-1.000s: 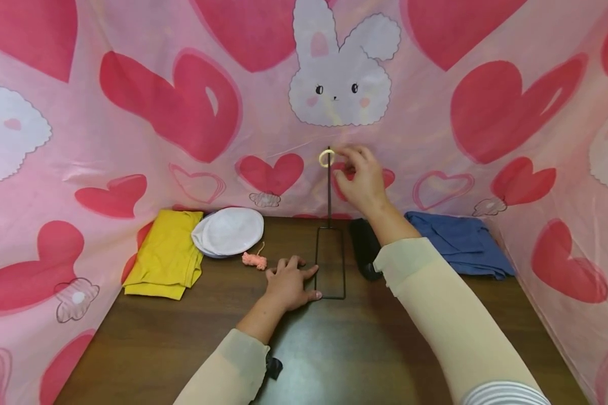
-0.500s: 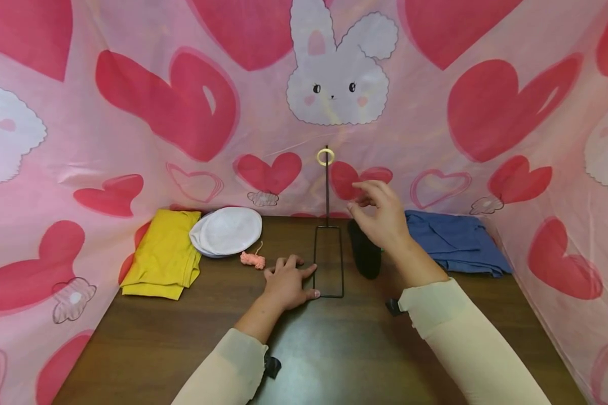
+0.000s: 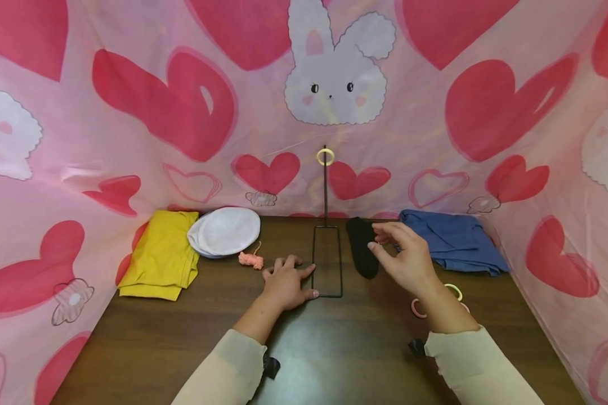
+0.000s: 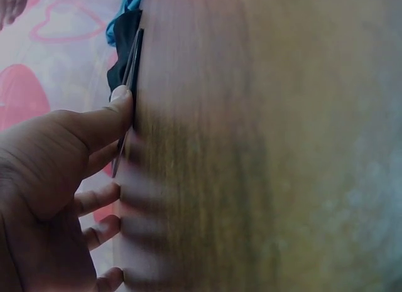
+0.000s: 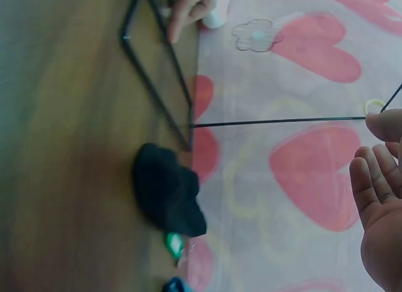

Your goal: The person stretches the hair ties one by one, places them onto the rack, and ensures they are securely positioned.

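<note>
A black wire stand [image 3: 341, 261] rests on the wooden table, its rectangular base flat and its thin post upright. Near the post's top hangs a pale yellow ring [image 3: 318, 157]. My left hand [image 3: 286, 284] lies with fingers spread on the table, thumb and index finger touching the base's left side; the left wrist view shows the thumb [image 4: 121, 100] against the wire. Right of the stand, my right hand [image 3: 407, 256] is held over the table, fingers loosely bent and holding nothing. Beneath that forearm lie another yellow ring [image 3: 455, 289] and a pink ring [image 3: 416, 309], partly hidden.
A black, soft-looking long item [image 3: 361, 247] lies between the stand and my right hand. Blue folded cloth [image 3: 451, 242] sits behind. At left are yellow folded cloth [image 3: 159, 259], a white round fabric item [image 3: 230, 230] and a pink yarn bundle [image 3: 251, 260]. A patterned curtain [image 3: 263, 124] encloses the table.
My right hand has left the yellow ring at the post's top and moved down and to the right, uncovering the rings on the table. My left hand stays at the base.
</note>
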Motion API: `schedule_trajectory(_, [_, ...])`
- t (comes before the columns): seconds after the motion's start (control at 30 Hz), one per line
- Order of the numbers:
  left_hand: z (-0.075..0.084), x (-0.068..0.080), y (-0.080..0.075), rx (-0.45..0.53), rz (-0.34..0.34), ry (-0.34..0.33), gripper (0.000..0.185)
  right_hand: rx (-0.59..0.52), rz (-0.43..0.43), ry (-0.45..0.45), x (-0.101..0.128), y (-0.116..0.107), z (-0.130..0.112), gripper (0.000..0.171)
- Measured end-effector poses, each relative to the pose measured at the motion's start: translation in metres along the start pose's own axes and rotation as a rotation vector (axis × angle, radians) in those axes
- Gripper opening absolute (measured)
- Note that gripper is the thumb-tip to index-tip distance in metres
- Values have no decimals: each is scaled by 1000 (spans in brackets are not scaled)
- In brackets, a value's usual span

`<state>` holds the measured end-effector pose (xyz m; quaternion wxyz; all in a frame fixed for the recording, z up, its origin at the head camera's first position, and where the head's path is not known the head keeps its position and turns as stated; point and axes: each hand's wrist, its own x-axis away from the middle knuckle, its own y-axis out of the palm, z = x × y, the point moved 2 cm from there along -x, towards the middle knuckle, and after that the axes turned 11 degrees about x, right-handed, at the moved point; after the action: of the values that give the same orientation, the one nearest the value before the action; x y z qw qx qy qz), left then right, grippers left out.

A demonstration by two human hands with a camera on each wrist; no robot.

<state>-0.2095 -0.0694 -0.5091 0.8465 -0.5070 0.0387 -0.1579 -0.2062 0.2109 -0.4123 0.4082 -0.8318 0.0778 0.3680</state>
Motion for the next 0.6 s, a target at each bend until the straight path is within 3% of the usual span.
schedule_trajectory(0.27, [0, -1, 0, -11, -2, -9, 73, 17, -21, -63, 35, -13, 11, 43])
schedule_trajectory(0.6, [1, -1, 1, -14, 0, -14, 73, 143, -169, 2, 73, -30, 35, 46])
